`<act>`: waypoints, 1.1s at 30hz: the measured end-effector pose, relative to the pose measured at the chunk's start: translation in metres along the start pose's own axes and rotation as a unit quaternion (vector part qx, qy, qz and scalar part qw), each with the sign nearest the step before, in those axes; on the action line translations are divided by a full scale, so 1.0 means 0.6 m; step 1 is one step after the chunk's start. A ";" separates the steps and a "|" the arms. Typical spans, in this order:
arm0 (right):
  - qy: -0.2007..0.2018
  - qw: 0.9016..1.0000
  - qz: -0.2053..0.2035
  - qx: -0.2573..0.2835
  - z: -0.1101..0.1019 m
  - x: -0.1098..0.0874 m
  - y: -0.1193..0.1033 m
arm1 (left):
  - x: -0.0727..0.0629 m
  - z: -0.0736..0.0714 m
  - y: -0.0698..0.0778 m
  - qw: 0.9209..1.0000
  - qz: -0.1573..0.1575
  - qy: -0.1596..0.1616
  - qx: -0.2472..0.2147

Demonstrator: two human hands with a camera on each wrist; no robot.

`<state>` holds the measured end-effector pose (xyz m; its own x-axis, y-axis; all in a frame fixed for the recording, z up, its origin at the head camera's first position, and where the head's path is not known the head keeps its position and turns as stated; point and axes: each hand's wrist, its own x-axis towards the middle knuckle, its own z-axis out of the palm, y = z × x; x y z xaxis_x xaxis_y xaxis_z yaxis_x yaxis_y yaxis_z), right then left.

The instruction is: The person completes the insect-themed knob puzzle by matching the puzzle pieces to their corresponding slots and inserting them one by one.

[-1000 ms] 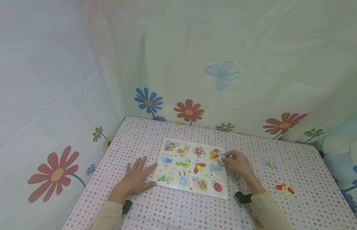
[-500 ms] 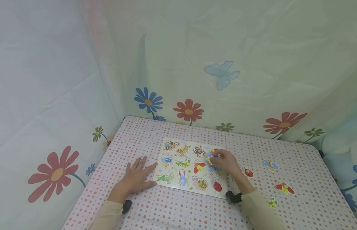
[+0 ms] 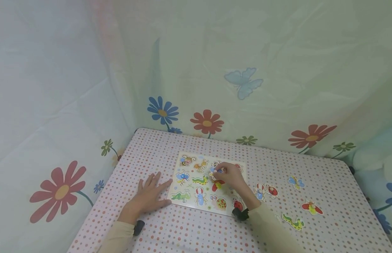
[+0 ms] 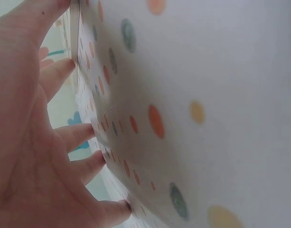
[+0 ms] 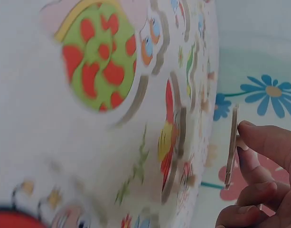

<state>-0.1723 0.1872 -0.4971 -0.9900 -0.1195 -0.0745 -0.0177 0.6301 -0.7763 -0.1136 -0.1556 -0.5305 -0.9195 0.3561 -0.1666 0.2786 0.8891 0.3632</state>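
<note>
A puzzle board (image 3: pixel 192 205) printed with several cartoon insects lies on the dotted table. My right hand (image 3: pixel 232 177) is over its middle, thumb and finger pinching the small peg of a thin wooden puzzle piece (image 5: pixel 232 147). That piece is raised off the board and seen edge-on in the right wrist view; some blue shows on it in the head view. My left hand (image 3: pixel 150 196) rests with spread fingers on the table, thumb and index finger at the board's left edge. In the left wrist view its fingertips (image 4: pixel 90 130) touch the tablecloth.
Right of the board lie loose puzzle pieces: a stag beetle (image 3: pixel 260 191), a ladybird (image 3: pixel 273 191), a blue-winged insect (image 3: pixel 296 182), a red-winged beetle (image 3: pixel 312 207) and a green caterpillar (image 3: pixel 293 222). A flowered curtain (image 3: pixel 189 77) stands behind the table (image 3: pixel 183 230).
My right hand has carried the pinched puzzle piece left, from the board's right edge to its middle, uncovering loose pieces at the right. The left hand has stayed put.
</note>
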 end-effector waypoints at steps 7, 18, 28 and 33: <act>-0.014 1.000 -0.017 0.014 0.040 0.011 -0.025 | -0.001 -0.003 0.002 1.000 -0.001 0.002 0.001; -0.043 0.997 -0.065 0.006 0.101 0.022 -0.061 | -0.001 -0.003 0.001 1.000 0.001 0.001 -0.006; -0.061 0.995 -0.071 -0.025 0.143 0.035 -0.082 | -0.003 -0.003 0.000 1.000 0.005 0.001 -0.004; -0.072 0.994 -0.075 -0.040 0.154 0.037 -0.091 | -0.003 -0.002 -0.002 1.000 0.012 0.005 -0.006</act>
<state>-0.1805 0.0793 -0.5144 -0.9456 -0.3207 -0.0554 -0.1794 0.6555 -0.7336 -0.1125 -0.1575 -0.5294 -0.9153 0.3743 -0.1488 0.2970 0.8768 0.3781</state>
